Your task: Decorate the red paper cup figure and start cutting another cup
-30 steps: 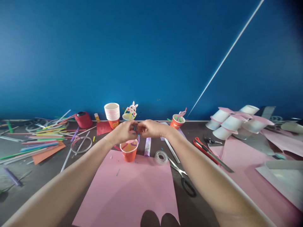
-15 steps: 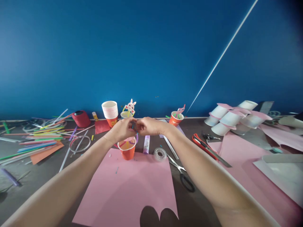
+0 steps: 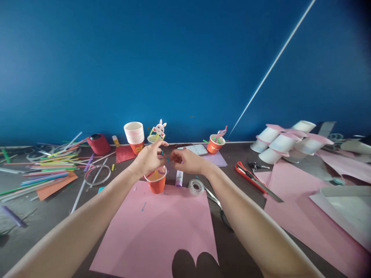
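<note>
In the head view, the left hand's point(image 3: 146, 158) fingers pinch a small blue piece point(image 3: 162, 153). The right hand point(image 3: 189, 161) faces it, fingers bent, their grip unclear. Just below, an orange cup point(image 3: 157, 186) stands on the pink paper's point(image 3: 153, 227) far edge.

Orange cup point(image 3: 157, 187), pink paper point(image 3: 156, 227)

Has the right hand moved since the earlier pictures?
Yes: judged against the tape roll, the right hand has shifted slightly right and downward in the view.
</note>
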`<action>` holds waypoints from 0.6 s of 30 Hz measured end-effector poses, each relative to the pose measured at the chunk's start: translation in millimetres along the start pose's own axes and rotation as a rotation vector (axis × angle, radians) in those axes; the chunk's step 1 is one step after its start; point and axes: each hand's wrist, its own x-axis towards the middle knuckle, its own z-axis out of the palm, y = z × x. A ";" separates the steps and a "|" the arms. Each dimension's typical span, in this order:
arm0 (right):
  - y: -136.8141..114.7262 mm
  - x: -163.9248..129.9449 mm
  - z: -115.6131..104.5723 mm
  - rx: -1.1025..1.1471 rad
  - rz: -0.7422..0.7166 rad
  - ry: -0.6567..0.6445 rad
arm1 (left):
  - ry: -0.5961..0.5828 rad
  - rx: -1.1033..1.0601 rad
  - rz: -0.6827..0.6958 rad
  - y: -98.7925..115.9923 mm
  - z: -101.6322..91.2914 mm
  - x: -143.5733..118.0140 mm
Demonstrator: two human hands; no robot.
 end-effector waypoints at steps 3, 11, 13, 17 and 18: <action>1.9 -4.8 10.0 0.011 0.034 0.049 | 0.014 0.019 0.007 -0.9 1.8 -0.6; -3.6 -12.7 27.5 0.105 0.090 0.257 | 0.016 0.029 0.006 -1.6 2.4 -3.7; -3.9 -12.3 29.9 0.136 0.090 0.290 | 0.012 0.025 0.007 -1.9 1.9 -3.9; -3.0 -10.4 33.4 0.191 0.100 0.337 | -0.002 0.017 0.018 -1.7 1.0 -4.0; -2.8 -9.9 33.9 0.198 0.104 0.344 | -0.004 0.018 0.017 -1.6 0.7 -3.9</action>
